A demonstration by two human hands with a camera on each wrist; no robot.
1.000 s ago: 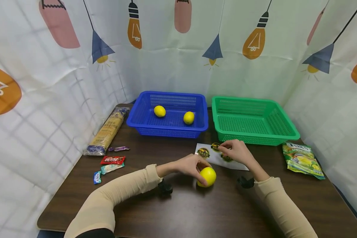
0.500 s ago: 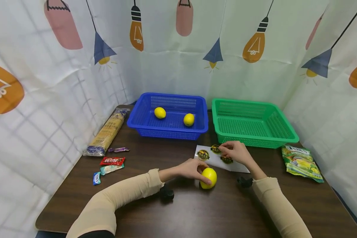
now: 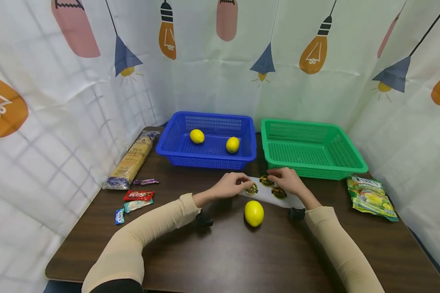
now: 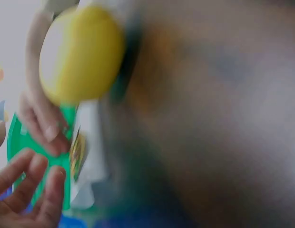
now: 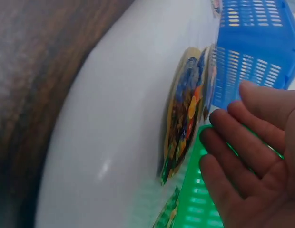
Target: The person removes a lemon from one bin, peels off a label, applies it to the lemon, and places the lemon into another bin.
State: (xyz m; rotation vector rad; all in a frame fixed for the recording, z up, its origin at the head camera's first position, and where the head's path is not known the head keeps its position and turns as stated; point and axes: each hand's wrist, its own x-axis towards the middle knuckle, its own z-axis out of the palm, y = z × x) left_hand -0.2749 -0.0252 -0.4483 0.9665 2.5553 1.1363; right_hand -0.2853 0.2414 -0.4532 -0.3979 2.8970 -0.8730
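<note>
A yellow lemon (image 3: 254, 213) sits by itself on the dark table, and looms large in the left wrist view (image 4: 81, 57). Behind it lies a white sheet (image 3: 292, 201) with round black-and-gold stickers (image 3: 278, 193). My left hand (image 3: 232, 185) is at the sheet's left end, fingers relaxed and thumb apart, holding nothing. My right hand (image 3: 287, 181) is over the sheet's far edge beside a sticker; its fingers are loosely extended, thumb apart, in the right wrist view. Whether its fingertips touch the sheet is unclear.
A blue basket (image 3: 207, 162) holding two lemons stands at the back, beside a green basket (image 3: 315, 173). Along the left lie a long yellow packet (image 3: 132, 160) and several small wrapped sweets (image 3: 138, 195). A green Fox's bag (image 3: 371, 198) lies at the right.
My left hand has let go of the lemon and moved up to the sheet's left end. The lemon now stands alone. My right hand has shifted slightly, staying by the sheet.
</note>
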